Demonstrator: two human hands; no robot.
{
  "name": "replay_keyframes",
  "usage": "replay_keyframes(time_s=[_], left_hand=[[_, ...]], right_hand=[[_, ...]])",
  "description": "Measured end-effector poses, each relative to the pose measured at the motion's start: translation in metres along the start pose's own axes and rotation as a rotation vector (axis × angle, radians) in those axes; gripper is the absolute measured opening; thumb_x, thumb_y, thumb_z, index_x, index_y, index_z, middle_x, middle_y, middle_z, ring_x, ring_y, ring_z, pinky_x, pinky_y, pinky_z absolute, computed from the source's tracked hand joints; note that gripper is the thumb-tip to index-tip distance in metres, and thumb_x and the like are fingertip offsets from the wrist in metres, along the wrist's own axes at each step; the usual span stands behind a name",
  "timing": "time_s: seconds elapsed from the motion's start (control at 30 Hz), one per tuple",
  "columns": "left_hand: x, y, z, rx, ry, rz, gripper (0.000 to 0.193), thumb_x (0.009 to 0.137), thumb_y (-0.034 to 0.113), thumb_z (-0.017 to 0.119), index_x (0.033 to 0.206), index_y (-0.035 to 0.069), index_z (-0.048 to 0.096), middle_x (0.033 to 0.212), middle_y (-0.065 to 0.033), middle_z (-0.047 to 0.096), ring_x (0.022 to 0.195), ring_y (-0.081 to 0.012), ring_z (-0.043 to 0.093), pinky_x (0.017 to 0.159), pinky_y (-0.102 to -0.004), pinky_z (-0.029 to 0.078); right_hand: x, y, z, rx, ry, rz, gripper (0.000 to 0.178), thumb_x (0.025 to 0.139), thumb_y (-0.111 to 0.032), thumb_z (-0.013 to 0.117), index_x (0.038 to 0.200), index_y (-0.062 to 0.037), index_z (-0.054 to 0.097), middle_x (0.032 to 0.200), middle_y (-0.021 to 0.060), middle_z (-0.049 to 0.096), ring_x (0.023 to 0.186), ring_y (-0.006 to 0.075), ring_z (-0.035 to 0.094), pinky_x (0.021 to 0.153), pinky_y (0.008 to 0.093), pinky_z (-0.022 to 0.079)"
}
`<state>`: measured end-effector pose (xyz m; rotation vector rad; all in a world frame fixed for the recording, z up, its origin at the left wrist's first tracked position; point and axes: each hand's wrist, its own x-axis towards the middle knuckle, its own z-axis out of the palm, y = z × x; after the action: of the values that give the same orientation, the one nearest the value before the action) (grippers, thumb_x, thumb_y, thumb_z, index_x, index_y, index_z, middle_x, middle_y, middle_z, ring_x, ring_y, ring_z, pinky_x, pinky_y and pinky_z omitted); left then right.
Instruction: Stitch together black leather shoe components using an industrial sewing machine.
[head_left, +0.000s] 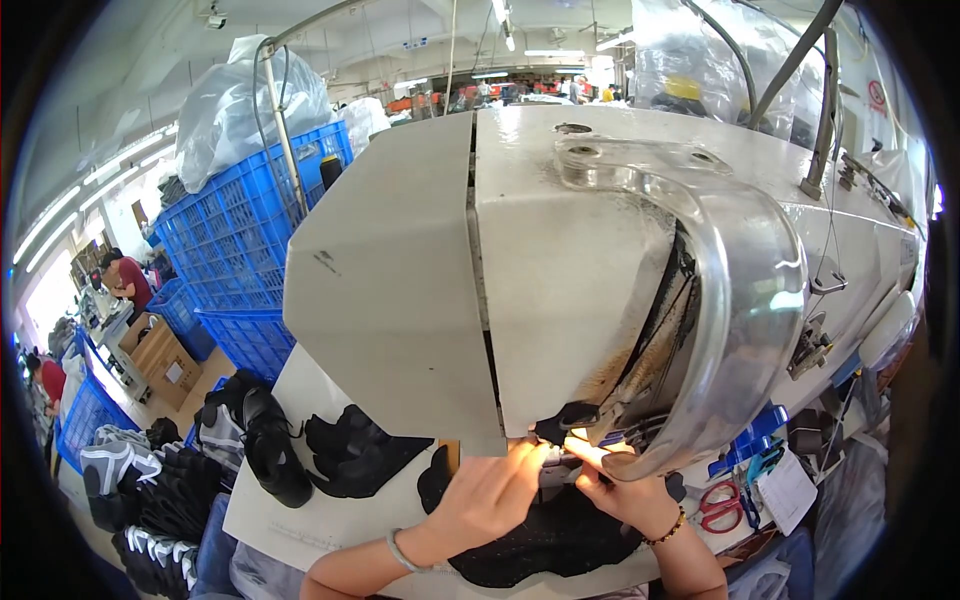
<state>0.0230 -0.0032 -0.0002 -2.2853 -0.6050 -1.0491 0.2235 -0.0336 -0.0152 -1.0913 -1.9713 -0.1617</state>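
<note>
My left hand (488, 500) reaches under the head of a large cream sewing machine (390, 270), its fingers pressed together beside the lit needle area. From the other side my right hand (630, 497) comes in, index finger stretched toward the same spot and the other fingers bent. The fingertips of both hands nearly meet there; whatever thin thing they may pinch is too small to make out. A black shoe upper piece (555, 545) lies flat on the white table (290, 525) beneath my hands and wrists. A clear curved plastic guard (745, 260) arches over the machine's right side.
Left on the table are a black shoe (270, 450) and black cut pieces (365, 455). Grey-and-black uppers (150, 490) pile beyond. Red-handled scissors (720, 507) and a paper sheet (787, 492) lie right. Blue crates (220, 235) stand behind; a person (128, 280) works far left.
</note>
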Motion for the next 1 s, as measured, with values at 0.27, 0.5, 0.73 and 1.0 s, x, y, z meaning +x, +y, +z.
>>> replay_keyframes(time_s=[0.27,0.5,0.73,1.0], left_hand=[[-0.004,-0.008,0.0,-0.391,-0.012,-0.19,0.023,0.073,0.001,0.066,0.095,-0.004,0.062,0.095,-0.0102,0.062,0.083,-0.0223,0.06,0.072,-0.0333,0.048],[-0.012,-0.015,0.008,-0.443,0.009,-0.256,0.024,0.071,0.003,0.069,0.095,0.003,0.066,0.092,-0.0051,0.064,0.078,-0.0181,0.059,0.067,-0.031,0.045],[-0.02,-0.03,0.013,-0.504,0.016,-0.228,0.03,0.07,0.004,0.071,0.099,0.008,0.067,0.091,-0.0019,0.065,0.074,-0.0166,0.059,0.064,-0.0283,0.045],[-0.037,-0.039,0.033,-0.472,-0.049,-0.098,0.037,0.069,0.007,0.071,0.105,0.016,0.068,0.082,0.0027,0.061,0.068,-0.0144,0.055,0.06,-0.0269,0.045]], right_hand=[[-0.006,-0.004,-0.003,-0.034,-0.086,0.029,0.052,0.073,-0.007,0.066,0.123,-0.017,0.058,0.068,0.0041,0.054,0.058,0.0187,0.053,0.056,0.0313,0.045],[0.003,-0.011,-0.004,-0.152,-0.111,-0.046,0.055,0.076,-0.012,0.066,0.127,-0.0263,0.055,0.082,0.0006,0.061,0.067,0.0176,0.057,0.065,0.0292,0.048],[-0.002,-0.013,-0.003,-0.44,-0.136,-0.082,0.052,0.078,-0.017,0.064,0.127,-0.0307,0.054,0.107,-0.0019,0.064,0.074,0.0136,0.062,0.062,0.0269,0.051],[-0.007,-0.01,0.001,-0.473,-0.099,-0.105,0.049,0.079,-0.017,0.064,0.127,-0.0265,0.055,0.095,-0.0031,0.064,0.071,0.0165,0.06,0.062,0.0269,0.05]])
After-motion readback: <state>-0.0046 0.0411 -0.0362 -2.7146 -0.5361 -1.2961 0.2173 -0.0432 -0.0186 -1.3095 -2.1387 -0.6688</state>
